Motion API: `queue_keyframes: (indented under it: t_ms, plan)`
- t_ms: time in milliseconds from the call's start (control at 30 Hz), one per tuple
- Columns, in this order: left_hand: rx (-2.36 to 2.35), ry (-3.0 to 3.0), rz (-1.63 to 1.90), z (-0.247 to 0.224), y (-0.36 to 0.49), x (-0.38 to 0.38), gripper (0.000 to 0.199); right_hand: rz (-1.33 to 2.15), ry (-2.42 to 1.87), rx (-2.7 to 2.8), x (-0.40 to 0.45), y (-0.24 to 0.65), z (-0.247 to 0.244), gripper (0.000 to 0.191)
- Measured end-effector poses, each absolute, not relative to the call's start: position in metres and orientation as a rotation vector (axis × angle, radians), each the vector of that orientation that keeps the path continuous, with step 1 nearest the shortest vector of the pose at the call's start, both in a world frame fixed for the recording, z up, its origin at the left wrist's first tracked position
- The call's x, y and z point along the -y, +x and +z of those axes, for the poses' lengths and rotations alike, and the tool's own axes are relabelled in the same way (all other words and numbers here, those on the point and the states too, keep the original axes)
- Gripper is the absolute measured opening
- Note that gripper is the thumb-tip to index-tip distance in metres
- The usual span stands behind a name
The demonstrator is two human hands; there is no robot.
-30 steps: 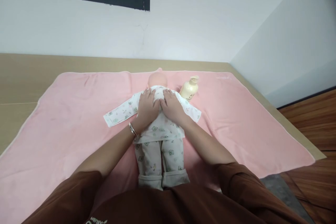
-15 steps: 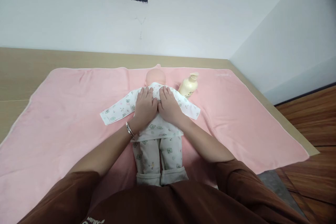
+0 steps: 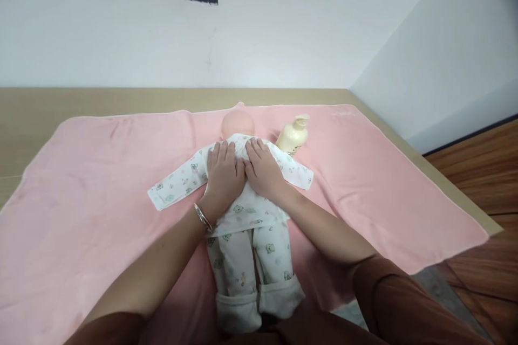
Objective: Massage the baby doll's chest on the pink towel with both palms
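Observation:
A baby doll lies on a pink blanket, its head toward the wall and its face not visible. It wears a white printed top with the sleeves spread out and matching trousers with turned-up cuffs. My left hand, a silver bangle at its wrist, rests flat on the left upper part of the top. Beside it, my right hand lies flat on the right upper part, the thumbs close together. Both hands have their fingers stretched out and hold nothing.
A cream pump bottle leans or lies on the blanket just beyond the doll's right-side sleeve. The wooden tabletop shows along the white wall. Wooden boards are at the right, past the table edge.
The view has shifted slightly, and more of the trouser cuffs shows at the bottom. Both hands are still flat on the doll's top in nearly the same place.

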State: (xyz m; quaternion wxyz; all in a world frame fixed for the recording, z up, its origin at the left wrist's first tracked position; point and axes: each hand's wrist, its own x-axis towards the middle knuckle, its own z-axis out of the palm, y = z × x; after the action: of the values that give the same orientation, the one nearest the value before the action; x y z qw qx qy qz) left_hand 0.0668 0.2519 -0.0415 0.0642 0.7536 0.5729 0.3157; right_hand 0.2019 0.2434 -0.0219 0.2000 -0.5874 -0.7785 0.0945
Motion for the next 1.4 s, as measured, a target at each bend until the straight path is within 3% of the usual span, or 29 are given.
queue_keyframes:
  t_ms: [533, 767, 1033, 1233, 1400]
  plan:
    - [-1.702, 2.326, 1.098, -0.043, 0.070, -0.248, 0.048, 0.408, -1.577, 2.098, -0.267, 0.216, -0.025, 0.067]
    - [-1.689, 2.241, 0.953, -0.039, 0.059, -0.275, 0.049, 0.107, -1.724, 2.192, -0.242, 0.203, -0.010, 0.060]
    - [-1.671, 2.433, 0.971, -0.039, 0.068, -0.251, 0.048, 0.210, -1.765, 2.263, -0.266, 0.207, 0.005, 0.053]
    - [-1.646, 2.375, 0.762, -0.032, 0.058, -0.268, 0.053, 0.056, -1.757, 2.269, -0.253, 0.204, -0.005, 0.058]
    - [-1.667, 2.408, 0.824, -0.038, 0.054, -0.275, 0.054, -0.098, -1.766, 2.274, -0.240, 0.198, -0.002, 0.051]
